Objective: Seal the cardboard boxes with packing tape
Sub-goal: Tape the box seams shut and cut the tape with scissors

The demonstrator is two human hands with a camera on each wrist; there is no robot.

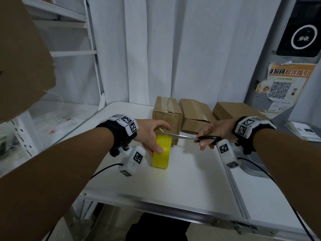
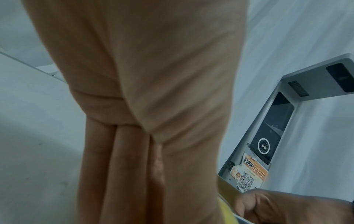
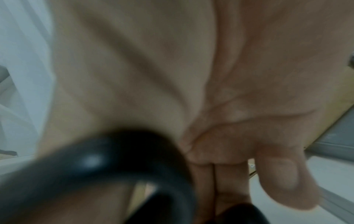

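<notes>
A yellow tape roll (image 1: 161, 152) stands on edge on the white table (image 1: 182, 180), and my left hand (image 1: 152, 134) grips it from above. Clear tape runs from the roll to the front of the nearest cardboard box (image 1: 167, 117). My right hand (image 1: 212, 134) holds black-handled scissors (image 1: 196, 137), whose blades point left and reach the tape strand beside the roll. In the left wrist view my palm (image 2: 143, 91) fills the frame, with a yellow edge of the roll (image 2: 228, 212) below. The right wrist view shows a blurred black scissor handle (image 3: 114, 166) against my fingers (image 3: 277, 174).
Two more cardboard boxes (image 1: 196, 115) (image 1: 238, 110) lie along the back of the table before a white curtain. A grey kiosk with a QR poster (image 1: 284, 82) stands at right, a white shelf rack (image 1: 73, 49) at left, a large cardboard flap (image 1: 20, 54) upper left.
</notes>
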